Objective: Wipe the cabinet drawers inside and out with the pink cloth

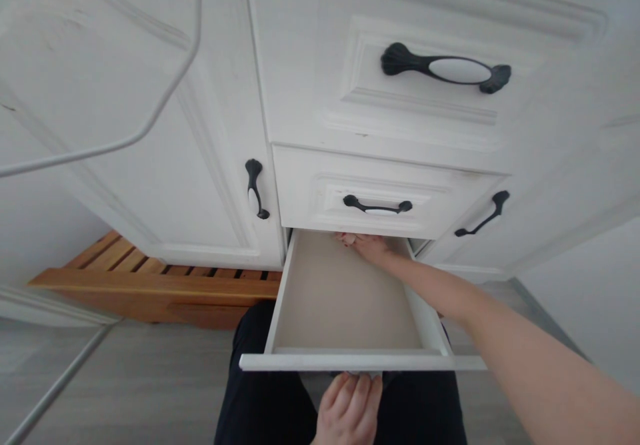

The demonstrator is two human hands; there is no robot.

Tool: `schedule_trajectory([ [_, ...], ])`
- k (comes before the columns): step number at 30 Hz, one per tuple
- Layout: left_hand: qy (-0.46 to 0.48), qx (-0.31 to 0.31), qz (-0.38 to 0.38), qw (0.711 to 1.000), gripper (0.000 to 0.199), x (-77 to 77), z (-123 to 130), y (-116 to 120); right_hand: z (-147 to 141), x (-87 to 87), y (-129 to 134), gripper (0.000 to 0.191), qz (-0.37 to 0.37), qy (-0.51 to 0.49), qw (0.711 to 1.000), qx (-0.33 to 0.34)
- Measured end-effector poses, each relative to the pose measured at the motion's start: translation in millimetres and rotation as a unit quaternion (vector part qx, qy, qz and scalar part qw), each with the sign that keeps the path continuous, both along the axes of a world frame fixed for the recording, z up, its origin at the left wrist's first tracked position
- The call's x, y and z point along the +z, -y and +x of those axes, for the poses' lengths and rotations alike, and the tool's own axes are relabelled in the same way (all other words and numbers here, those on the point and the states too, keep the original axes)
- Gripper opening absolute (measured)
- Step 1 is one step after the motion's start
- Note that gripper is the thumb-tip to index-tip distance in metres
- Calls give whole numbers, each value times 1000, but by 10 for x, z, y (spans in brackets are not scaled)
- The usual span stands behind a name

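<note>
A white drawer (350,298) is pulled out from the lowest part of the cabinet, and its pale beige bottom shows. My left hand (349,408) is closed around the handle on the drawer's front panel, with the handle mostly hidden by my fingers. Reaching in from the right, my right hand (373,248) lies low at the back of the drawer, by its bottom. A small pale pinkish cloth (346,238) shows under its fingertips, partly hidden by the hand and the drawer front above.
Above is a closed drawer with a black-and-white handle (379,206), below a larger panel with a similar handle (450,69). Cabinet doors with handles (254,188) flank both sides. A wooden slatted platform (150,278) lies at left. A white cable (165,102) crosses the upper left.
</note>
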State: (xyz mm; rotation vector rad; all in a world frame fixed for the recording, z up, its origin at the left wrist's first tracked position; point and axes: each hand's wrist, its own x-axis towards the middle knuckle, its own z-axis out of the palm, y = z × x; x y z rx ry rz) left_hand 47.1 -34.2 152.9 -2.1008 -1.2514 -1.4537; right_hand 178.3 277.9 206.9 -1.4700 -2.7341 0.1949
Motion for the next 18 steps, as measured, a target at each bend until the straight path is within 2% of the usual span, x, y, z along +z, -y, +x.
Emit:
schedule_trajectory([
  [4, -23, 1, -15, 1000, 32, -121, -2, 32, 333, 126, 5, 57, 22, 70, 996, -42],
  [7, -47, 2, -25, 999, 31, -159, -5, 46, 439, 227, -47, 49, 29, 103, 991, -85],
  [13, -17, -33, -24, 999, 36, -33, -60, 37, 440, 293, 13, 36, 7, 153, 981, -122],
  [18, -36, -48, -29, 998, 36, 69, -126, 14, 451, 347, 225, 41, -11, 171, 980, -99],
])
